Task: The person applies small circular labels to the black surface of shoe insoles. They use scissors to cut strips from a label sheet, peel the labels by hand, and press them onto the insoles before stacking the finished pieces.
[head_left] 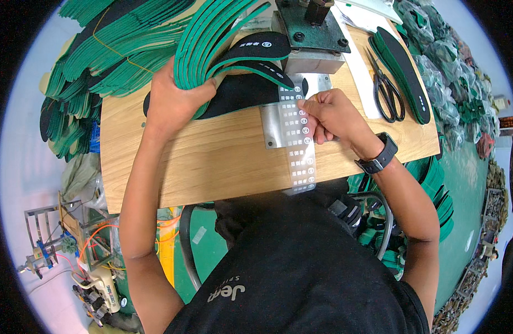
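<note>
My left hand (177, 101) is wrapped round a bundle of green insoles (198, 50) with black top faces, whose ends fan out upward and to the right. Two printed black ends stick out of it toward the press. Under them a black insole (242, 94) lies flat, its tip reaching over a metal plate (272, 127). My right hand (337, 116) is closed, thumb and finger pinching the edge of a clear strip of white-printed transfer labels (298, 151). The strip runs over the insole's tip and hangs past the table's front edge.
The press head (312, 40), a dark bolted block, stands just beyond the hands. Black scissors (388, 92) and a loose insole (401, 72) lie at the right of the wooden table (212, 167). Stacked insoles (112, 55) fill the far left; bagged ones (440, 72) stand on the right.
</note>
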Tool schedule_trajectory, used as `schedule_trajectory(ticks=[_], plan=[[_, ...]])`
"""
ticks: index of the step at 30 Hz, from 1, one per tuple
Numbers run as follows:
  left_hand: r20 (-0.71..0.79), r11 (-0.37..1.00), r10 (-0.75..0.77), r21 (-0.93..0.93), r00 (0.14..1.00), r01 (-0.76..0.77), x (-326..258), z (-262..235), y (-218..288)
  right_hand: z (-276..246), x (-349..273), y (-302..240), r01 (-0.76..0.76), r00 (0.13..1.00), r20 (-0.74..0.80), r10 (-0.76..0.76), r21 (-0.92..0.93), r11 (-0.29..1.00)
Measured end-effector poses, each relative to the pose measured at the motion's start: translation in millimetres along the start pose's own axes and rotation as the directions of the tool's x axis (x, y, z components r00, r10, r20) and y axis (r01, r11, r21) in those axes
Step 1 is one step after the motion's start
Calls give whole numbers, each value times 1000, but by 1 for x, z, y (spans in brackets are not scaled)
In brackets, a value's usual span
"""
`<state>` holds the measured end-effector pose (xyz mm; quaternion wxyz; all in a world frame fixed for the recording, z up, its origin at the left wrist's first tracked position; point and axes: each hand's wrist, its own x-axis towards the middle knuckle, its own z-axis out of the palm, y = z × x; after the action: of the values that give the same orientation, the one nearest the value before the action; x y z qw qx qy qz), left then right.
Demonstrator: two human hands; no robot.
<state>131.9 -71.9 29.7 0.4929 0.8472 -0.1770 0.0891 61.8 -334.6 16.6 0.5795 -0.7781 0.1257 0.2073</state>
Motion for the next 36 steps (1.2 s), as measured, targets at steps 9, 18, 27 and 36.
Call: schedule_trajectory(ticks=[9,18,27,36], plan=[[15,999,13,34,1000,-13,-1,0,3,1,0,3,18,999,-42,-16,59,998],[25,999,25,39,999,-26,-1,0,0,2,3,3,37,998,-54,-36,20,999],[31,999,27,41,999,-28,-2,0,1,-1,4,5,39,999,-35,-37,53,998],[19,1000,23,-3,1000,-23,-2,4,0,0,1,2,14,999,-46,-12,35,999]])
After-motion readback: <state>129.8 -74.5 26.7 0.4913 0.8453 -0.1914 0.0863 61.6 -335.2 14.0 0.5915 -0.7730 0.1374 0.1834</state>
